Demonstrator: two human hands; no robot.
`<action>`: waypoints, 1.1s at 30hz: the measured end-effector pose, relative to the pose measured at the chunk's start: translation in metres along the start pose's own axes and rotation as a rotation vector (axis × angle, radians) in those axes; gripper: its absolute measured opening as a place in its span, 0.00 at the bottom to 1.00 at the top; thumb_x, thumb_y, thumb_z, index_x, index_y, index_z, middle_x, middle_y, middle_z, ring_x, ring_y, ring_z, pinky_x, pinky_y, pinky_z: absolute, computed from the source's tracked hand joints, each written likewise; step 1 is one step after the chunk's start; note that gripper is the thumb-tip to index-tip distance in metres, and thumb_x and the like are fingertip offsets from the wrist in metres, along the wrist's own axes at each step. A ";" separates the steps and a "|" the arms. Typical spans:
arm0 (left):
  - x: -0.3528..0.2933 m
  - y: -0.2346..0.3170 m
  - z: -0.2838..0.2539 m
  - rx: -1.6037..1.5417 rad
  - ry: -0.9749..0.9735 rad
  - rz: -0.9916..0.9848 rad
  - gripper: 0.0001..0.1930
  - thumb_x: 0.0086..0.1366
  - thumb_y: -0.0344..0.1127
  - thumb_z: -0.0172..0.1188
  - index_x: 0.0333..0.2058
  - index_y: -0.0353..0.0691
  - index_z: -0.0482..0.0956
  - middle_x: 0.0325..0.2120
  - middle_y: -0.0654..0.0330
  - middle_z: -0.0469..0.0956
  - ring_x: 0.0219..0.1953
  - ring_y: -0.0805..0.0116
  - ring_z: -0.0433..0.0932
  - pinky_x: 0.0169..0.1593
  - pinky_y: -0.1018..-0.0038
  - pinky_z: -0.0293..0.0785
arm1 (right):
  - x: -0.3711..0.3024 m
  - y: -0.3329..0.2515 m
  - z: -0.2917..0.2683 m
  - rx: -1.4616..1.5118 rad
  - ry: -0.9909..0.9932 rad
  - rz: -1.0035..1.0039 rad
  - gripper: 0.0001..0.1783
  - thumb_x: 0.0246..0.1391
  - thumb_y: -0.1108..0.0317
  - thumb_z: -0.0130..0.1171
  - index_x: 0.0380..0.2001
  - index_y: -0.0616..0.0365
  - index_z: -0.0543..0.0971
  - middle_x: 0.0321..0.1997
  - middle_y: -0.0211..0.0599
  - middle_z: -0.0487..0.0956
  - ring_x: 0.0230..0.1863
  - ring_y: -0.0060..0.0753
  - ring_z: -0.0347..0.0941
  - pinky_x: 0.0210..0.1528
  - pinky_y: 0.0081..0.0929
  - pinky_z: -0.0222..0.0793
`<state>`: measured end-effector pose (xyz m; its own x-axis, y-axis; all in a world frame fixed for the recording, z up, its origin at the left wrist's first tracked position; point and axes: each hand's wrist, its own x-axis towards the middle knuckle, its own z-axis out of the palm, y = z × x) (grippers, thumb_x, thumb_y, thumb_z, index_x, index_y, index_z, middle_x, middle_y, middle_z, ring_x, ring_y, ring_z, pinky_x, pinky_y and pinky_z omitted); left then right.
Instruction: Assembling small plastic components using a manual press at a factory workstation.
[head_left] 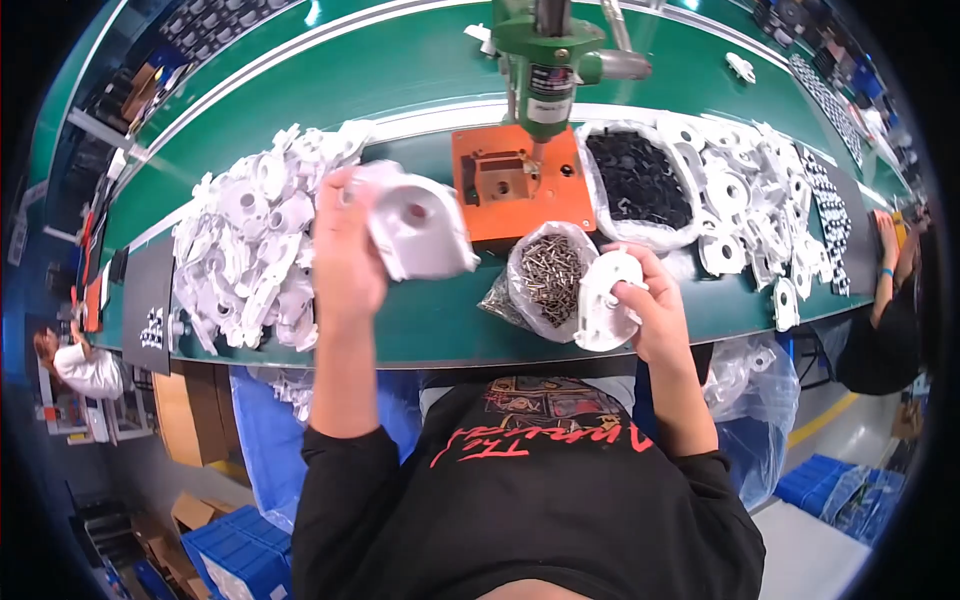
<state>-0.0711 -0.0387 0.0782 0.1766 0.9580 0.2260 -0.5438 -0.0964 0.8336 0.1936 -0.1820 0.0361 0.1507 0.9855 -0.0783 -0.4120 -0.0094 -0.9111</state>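
Presently, red lettering is running across the black cloth shirt point(560, 500), and labels point(549, 110) are marking the green metal press point(528, 45). Above the green bench point(440, 330), the blurred left hand point(347, 245) is curling around a white curved plastic housing point(425, 235); near the front edge, the right hand point(655, 310) is pinching a white oval plastic cover point(603, 310). A clear plastic bag point(516, 272) is holding silvery metal pins point(550, 275); a plastic-lined container point(660, 236) is holding small black pieces point(640, 180).

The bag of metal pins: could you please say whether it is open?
Open: the bag gapes, leaving its metal pins exposed.
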 end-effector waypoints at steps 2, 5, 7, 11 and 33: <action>-0.014 -0.020 0.033 -0.005 -0.008 -0.047 0.09 0.68 0.30 0.50 0.45 0.37 0.64 0.38 0.57 0.76 0.35 0.72 0.77 0.38 0.78 0.75 | -0.004 -0.011 0.016 -0.036 -0.011 -0.098 0.25 0.52 0.77 0.52 0.56 0.66 0.67 0.45 0.35 0.76 0.46 0.24 0.73 0.50 0.22 0.68; -0.036 -0.030 0.064 0.099 -0.123 0.014 0.10 0.69 0.32 0.51 0.45 0.37 0.65 0.39 0.58 0.76 0.37 0.78 0.75 0.40 0.81 0.72 | -0.003 -0.024 0.048 -0.131 -0.013 -0.260 0.28 0.56 0.75 0.49 0.61 0.66 0.62 0.54 0.41 0.73 0.51 0.26 0.71 0.54 0.25 0.66; -0.046 -0.031 0.091 0.033 -0.164 -0.057 0.11 0.69 0.34 0.51 0.45 0.36 0.66 0.39 0.59 0.76 0.39 0.79 0.74 0.42 0.81 0.71 | 0.003 -0.022 0.059 -0.250 -0.075 -0.353 0.29 0.59 0.76 0.45 0.64 0.65 0.58 0.62 0.46 0.67 0.54 0.25 0.69 0.55 0.23 0.65; -0.054 -0.037 0.089 -0.011 -0.250 -0.136 0.14 0.72 0.39 0.46 0.46 0.34 0.67 0.41 0.58 0.76 0.41 0.77 0.74 0.46 0.79 0.70 | 0.007 -0.020 0.060 -0.308 -0.092 -0.373 0.30 0.59 0.78 0.44 0.65 0.62 0.56 0.59 0.43 0.69 0.52 0.20 0.67 0.52 0.18 0.64; -0.061 -0.050 0.081 0.322 -0.268 -0.097 0.19 0.61 0.34 0.63 0.45 0.34 0.66 0.38 0.57 0.73 0.40 0.74 0.72 0.43 0.76 0.70 | 0.032 -0.012 0.048 -0.709 0.042 -0.554 0.27 0.56 0.74 0.46 0.60 0.62 0.60 0.47 0.43 0.74 0.41 0.26 0.73 0.42 0.24 0.70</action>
<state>0.0117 -0.1139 0.0639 0.4443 0.8668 0.2263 -0.2381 -0.1293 0.9626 0.1600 -0.1423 0.0638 0.2012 0.8729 0.4445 0.3781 0.3494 -0.8573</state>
